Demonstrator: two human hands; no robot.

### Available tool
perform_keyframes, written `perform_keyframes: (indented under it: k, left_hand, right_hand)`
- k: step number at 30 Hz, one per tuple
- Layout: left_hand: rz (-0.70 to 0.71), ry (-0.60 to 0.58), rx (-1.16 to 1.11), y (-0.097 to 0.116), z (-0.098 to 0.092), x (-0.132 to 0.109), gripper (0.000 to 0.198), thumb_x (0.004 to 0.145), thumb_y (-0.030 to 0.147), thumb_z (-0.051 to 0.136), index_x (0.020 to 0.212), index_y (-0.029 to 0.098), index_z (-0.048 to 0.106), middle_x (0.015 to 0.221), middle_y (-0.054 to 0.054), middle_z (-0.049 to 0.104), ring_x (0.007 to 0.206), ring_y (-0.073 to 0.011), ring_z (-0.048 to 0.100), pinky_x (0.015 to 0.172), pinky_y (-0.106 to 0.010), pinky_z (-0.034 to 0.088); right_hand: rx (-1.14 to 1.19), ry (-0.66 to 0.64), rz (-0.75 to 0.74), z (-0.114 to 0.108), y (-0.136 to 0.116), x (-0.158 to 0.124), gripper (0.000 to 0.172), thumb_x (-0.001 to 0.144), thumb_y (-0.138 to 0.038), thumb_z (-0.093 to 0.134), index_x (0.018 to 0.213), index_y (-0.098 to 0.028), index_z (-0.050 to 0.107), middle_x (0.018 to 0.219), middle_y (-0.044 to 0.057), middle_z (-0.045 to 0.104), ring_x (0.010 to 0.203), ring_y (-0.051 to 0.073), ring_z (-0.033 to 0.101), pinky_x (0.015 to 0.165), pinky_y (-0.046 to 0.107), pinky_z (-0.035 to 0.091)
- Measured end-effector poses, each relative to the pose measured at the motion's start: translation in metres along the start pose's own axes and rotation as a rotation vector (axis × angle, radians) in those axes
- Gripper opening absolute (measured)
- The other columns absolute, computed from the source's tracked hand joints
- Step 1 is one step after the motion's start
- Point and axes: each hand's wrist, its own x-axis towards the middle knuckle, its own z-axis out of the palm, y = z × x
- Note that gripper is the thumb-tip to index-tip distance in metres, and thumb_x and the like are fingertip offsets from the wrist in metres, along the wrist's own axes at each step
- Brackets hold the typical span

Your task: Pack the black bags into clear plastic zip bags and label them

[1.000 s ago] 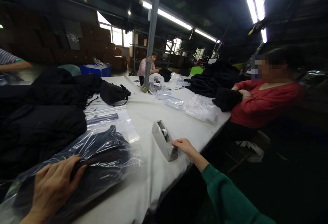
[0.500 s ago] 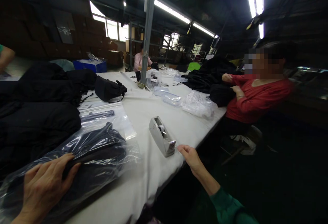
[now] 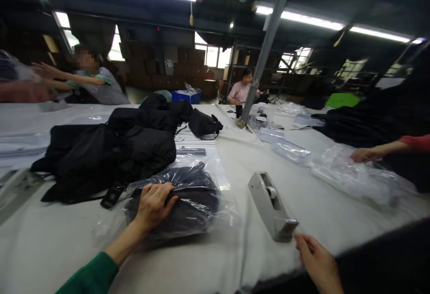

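Upper left: co-worker in striped shirt (image 3: 112, 88), arms out toward the left edge. Grey object (image 3: 20, 191) at left edge, cut off, can't ID. Left of centre: pile of black fabric goods (image 3: 141, 148) on the white table (image 3: 215, 271). Below it, left hand (image 3: 153, 206) palm-down on a clear plastic bag (image 3: 196, 224) with dark folded fabric inside, lower centre-left; fingers together, thumb apart, laid on top, not closed round it. Blue bin (image 3: 178, 98) behind, upper middle; black pouch (image 3: 201, 123) in front of it. Co-worker in pink (image 3: 238, 92) just left of the grey post (image 3: 268, 45). Tape dispenser (image 3: 264, 209) right of centre, upright, cutter end toward the viewer, white roll (image 3: 270, 192) inside. Clear plastic trays (image 3: 290, 150) beyond it. Right hand (image 3: 317, 258), lower right, just off the cutter end: thumb and forefinger pressed together, can't tell if tape is pinched between. Right side: another person's hand (image 3: 366, 154), red sleeve, on crumpled clear plastic (image 3: 356, 179); green item (image 3: 342, 100) and black heap (image 3: 372, 123) behind.
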Motion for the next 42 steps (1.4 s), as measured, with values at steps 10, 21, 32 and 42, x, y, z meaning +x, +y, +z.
perform_keyframes:
  k: [10,21,32,42]
  left_hand:
    - [-0.052,-0.027,-0.073,0.001,-0.003,-0.003,0.02,0.091,0.034,0.055,0.104,0.019,0.06,0.099,-0.007,0.071,0.087,-0.0218,0.063,0.086,-0.039,0.037]
    - [-0.051,-0.048,-0.096,-0.001,-0.005,-0.001,0.024,0.093,0.037,0.051,0.103,0.018,0.059,0.099,-0.009,0.07,0.087,-0.0238,0.061,0.085,-0.041,0.035]
    - [-0.049,-0.069,-0.12,-0.003,-0.006,0.0,0.023,0.095,0.036,0.048,0.106,0.019,0.058,0.102,-0.007,0.069,0.087,-0.0223,0.06,0.085,-0.04,0.033]
    - [-0.048,-0.049,-0.167,-0.002,-0.005,0.003,0.02,0.094,0.034,0.05,0.106,0.02,0.059,0.105,-0.007,0.069,0.09,-0.0216,0.06,0.087,-0.04,0.033]
  right_hand:
    - [-0.295,-0.067,0.04,-0.033,-0.024,-0.036,0.036,0.059,-0.062,0.051,0.06,-0.03,0.066,0.062,0.006,0.071,0.064,0.033,0.068,0.058,0.039,0.05]
    - [-0.197,-1.133,-1.194,0.027,-0.321,-0.067,0.022,0.094,-0.031,0.053,0.087,-0.02,0.07,0.082,0.005,0.069,0.077,0.017,0.062,0.074,0.025,0.047]
    - [-0.978,-0.905,-1.645,0.139,-0.347,-0.036,0.011,0.084,-0.021,0.063,0.077,-0.018,0.071,0.075,0.006,0.072,0.076,0.021,0.064,0.069,0.03,0.038]
    - [-1.022,-0.804,-1.492,0.148,-0.349,-0.024,0.038,0.077,-0.038,0.076,0.107,-0.018,0.064,0.071,0.005,0.07,0.066,0.02,0.064,0.059,0.026,0.035]
